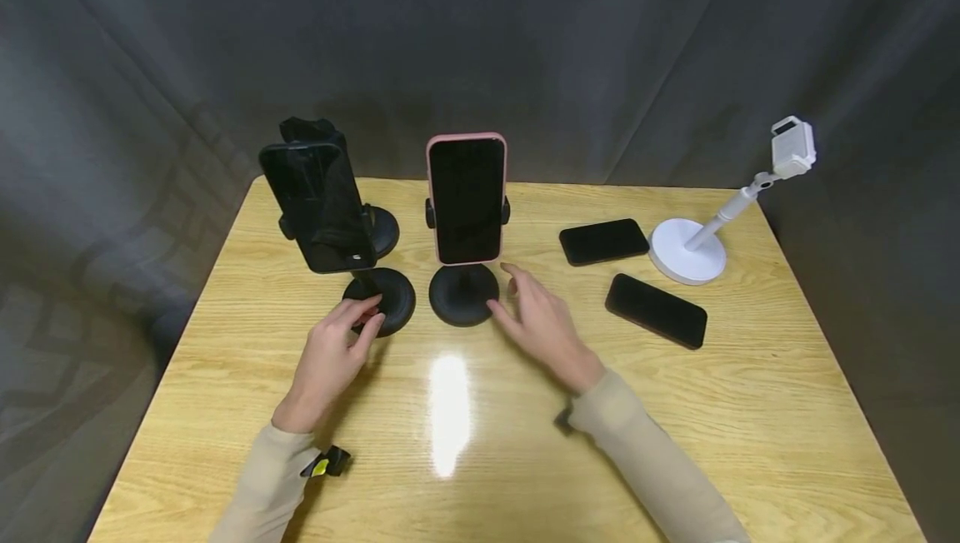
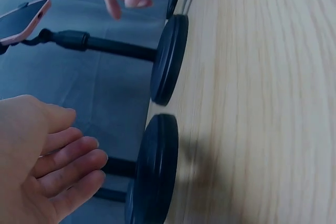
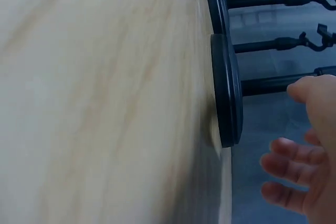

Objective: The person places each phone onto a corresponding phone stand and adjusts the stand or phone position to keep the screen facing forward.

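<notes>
A black phone (image 1: 318,210) sits tilted in a black stand with a round base (image 1: 390,301). My left hand (image 1: 333,351) is beside that base, its fingers loosely bent; the left wrist view shows nothing in its palm. To its right, a phone in a pink case (image 1: 468,201) stands upright in a second black stand, whose round base (image 1: 463,297) rests on the table. At the right side of this base is my right hand (image 1: 543,322), thumb and fingers spread. In the right wrist view, the thumb (image 3: 310,90) appears near the stand's pole (image 3: 268,85); contact is unclear.
Behind the left stand is another black stand (image 1: 385,231), partly hidden. Two dark phones (image 1: 604,241) lie flat on the wooden table (image 1: 525,460) at right. Beside them is a white stand (image 1: 688,253) with its arm leaning right. A grey curtain (image 1: 480,52) hangs behind.
</notes>
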`<action>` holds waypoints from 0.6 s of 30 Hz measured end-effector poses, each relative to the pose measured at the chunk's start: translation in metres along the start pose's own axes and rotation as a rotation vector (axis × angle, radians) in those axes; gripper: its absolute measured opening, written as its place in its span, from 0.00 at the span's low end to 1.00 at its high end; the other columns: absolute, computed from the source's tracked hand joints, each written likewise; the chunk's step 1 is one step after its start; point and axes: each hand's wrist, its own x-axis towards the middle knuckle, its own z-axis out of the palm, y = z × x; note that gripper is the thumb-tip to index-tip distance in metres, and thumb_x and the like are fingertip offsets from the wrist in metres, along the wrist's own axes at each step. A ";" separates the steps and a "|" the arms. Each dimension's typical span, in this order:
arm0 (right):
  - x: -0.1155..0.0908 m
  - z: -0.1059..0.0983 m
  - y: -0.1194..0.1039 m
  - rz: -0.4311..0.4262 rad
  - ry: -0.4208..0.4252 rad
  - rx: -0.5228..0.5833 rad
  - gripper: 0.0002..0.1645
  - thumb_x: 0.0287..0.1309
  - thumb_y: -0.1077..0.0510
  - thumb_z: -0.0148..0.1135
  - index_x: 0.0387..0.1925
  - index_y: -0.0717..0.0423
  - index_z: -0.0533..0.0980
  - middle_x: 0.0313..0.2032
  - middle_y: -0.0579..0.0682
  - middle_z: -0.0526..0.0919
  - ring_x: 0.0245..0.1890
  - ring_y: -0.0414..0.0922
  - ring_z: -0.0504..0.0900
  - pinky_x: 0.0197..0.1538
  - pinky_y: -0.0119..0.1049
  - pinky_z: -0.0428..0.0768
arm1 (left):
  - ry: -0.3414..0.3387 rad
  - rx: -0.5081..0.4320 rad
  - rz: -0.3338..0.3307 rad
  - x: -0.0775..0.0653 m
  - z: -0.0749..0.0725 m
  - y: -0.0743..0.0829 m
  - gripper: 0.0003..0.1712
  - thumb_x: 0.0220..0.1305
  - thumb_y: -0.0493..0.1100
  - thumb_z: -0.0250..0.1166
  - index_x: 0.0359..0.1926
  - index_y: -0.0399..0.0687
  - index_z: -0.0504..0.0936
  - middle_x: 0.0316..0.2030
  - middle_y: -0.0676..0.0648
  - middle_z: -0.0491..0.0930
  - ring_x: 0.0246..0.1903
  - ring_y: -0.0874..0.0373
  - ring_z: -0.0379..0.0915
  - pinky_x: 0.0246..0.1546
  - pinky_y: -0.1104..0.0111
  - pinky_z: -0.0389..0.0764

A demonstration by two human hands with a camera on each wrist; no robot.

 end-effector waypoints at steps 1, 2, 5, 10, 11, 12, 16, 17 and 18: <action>-0.001 0.000 0.000 0.002 -0.007 0.000 0.38 0.69 0.44 0.65 0.70 0.60 0.66 0.42 0.53 0.82 0.34 0.47 0.79 0.31 0.43 0.81 | 0.006 0.007 -0.003 0.000 -0.002 -0.001 0.16 0.66 0.32 0.70 0.53 0.33 0.86 0.40 0.41 0.86 0.39 0.49 0.85 0.36 0.52 0.85; -0.001 -0.001 0.001 0.003 -0.013 0.001 0.38 0.69 0.45 0.65 0.70 0.60 0.66 0.43 0.53 0.82 0.34 0.47 0.79 0.31 0.43 0.81 | 0.011 0.009 -0.006 0.000 -0.003 -0.003 0.15 0.65 0.32 0.70 0.53 0.32 0.86 0.40 0.41 0.86 0.38 0.48 0.85 0.36 0.52 0.85; -0.003 -0.002 0.003 0.002 -0.022 -0.003 0.37 0.68 0.46 0.66 0.70 0.61 0.67 0.43 0.53 0.82 0.35 0.47 0.79 0.31 0.43 0.82 | 0.032 0.022 -0.007 0.001 -0.007 -0.007 0.15 0.65 0.32 0.71 0.52 0.32 0.86 0.39 0.41 0.86 0.38 0.48 0.85 0.36 0.51 0.85; -0.007 -0.005 0.006 0.002 -0.031 -0.019 0.37 0.67 0.47 0.67 0.69 0.60 0.68 0.44 0.53 0.82 0.35 0.47 0.79 0.31 0.42 0.82 | 0.051 0.052 -0.009 0.004 -0.015 -0.015 0.14 0.64 0.31 0.71 0.50 0.31 0.86 0.37 0.39 0.85 0.37 0.46 0.85 0.38 0.50 0.84; -0.008 -0.005 0.006 0.004 -0.034 -0.023 0.37 0.67 0.47 0.67 0.69 0.60 0.68 0.44 0.53 0.82 0.35 0.47 0.80 0.32 0.43 0.82 | 0.053 0.058 -0.013 0.005 -0.017 -0.017 0.13 0.64 0.31 0.71 0.50 0.31 0.86 0.38 0.39 0.85 0.37 0.45 0.84 0.38 0.49 0.84; -0.008 -0.006 0.007 0.006 -0.037 -0.026 0.36 0.67 0.47 0.67 0.69 0.60 0.68 0.44 0.53 0.82 0.35 0.47 0.80 0.32 0.44 0.82 | 0.054 0.064 -0.018 0.006 -0.018 -0.019 0.13 0.65 0.31 0.71 0.50 0.31 0.86 0.38 0.39 0.85 0.37 0.45 0.84 0.39 0.49 0.84; -0.011 -0.009 0.010 0.013 -0.057 -0.041 0.36 0.68 0.46 0.66 0.69 0.59 0.69 0.46 0.54 0.83 0.40 0.49 0.82 0.36 0.47 0.85 | 0.051 0.093 -0.044 0.012 -0.025 -0.028 0.14 0.66 0.32 0.70 0.50 0.30 0.85 0.40 0.36 0.85 0.39 0.42 0.83 0.39 0.47 0.83; -0.011 -0.010 0.011 0.014 -0.062 -0.045 0.35 0.68 0.46 0.66 0.69 0.59 0.69 0.46 0.54 0.83 0.41 0.50 0.83 0.38 0.48 0.85 | 0.047 0.100 -0.050 0.013 -0.026 -0.030 0.14 0.66 0.33 0.69 0.51 0.30 0.85 0.41 0.35 0.84 0.40 0.41 0.83 0.39 0.46 0.83; -0.012 -0.011 0.011 0.013 -0.067 -0.049 0.36 0.68 0.45 0.65 0.69 0.59 0.69 0.47 0.55 0.83 0.42 0.50 0.83 0.39 0.48 0.85 | 0.041 0.106 -0.060 0.015 -0.028 -0.032 0.15 0.66 0.33 0.69 0.52 0.30 0.85 0.42 0.35 0.84 0.40 0.40 0.82 0.40 0.45 0.82</action>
